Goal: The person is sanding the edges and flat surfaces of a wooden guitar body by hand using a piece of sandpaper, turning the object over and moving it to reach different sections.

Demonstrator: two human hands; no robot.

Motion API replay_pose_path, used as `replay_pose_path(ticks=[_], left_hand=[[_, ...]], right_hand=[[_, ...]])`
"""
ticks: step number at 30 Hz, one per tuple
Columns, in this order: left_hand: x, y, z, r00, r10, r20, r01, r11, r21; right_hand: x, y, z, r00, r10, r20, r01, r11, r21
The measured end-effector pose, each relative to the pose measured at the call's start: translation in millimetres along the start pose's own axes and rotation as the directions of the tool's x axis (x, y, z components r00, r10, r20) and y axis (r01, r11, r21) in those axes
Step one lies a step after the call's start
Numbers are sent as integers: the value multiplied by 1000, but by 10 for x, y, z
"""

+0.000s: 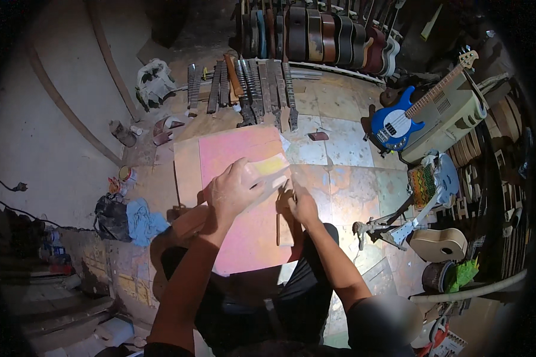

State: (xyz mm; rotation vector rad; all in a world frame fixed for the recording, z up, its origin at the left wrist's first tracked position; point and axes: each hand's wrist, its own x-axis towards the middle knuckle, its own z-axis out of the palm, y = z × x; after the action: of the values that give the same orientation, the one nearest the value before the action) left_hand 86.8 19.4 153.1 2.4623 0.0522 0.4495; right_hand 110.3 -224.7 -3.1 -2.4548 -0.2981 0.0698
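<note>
Pale block (272, 165) at 1 o'clock over the pink board (247, 247). Left hand (228, 187) clamped on its 9 o'clock end; right hand (304, 206) at 4 o'clock, fingers curled, grip cannot be told. Judged light, stiff, perhaps dust-slick; best held by long edges.

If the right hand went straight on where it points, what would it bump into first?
Probably the pale, yellow-patched block the left hand holds; the right hand looks close, though depth is unclear.
</note>
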Motion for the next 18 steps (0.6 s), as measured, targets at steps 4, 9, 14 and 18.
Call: replay_pose_path(ticks=[4, 9, 14, 18], left_hand=[[-13, -77, 26, 999, 17, -35, -18, 1000, -18], [-22, 0, -27, 1000, 14, -23, -14, 1000, -3], [-21, 40, -11, 1000, 13, -13, -14, 1000, -28], [-93, 68, -66, 1000, -5, -6, 5, 1000, 30]], right_hand=[[-81, -302, -50, 985, -83, 149, 80, 996, 26], [90, 34, 23, 991, 121, 64, -129, 984, 126], [240, 268, 126, 926, 377, 4, -278, 674, 684], [233, -151, 208, 842, 519, 144, -286, 205, 936]])
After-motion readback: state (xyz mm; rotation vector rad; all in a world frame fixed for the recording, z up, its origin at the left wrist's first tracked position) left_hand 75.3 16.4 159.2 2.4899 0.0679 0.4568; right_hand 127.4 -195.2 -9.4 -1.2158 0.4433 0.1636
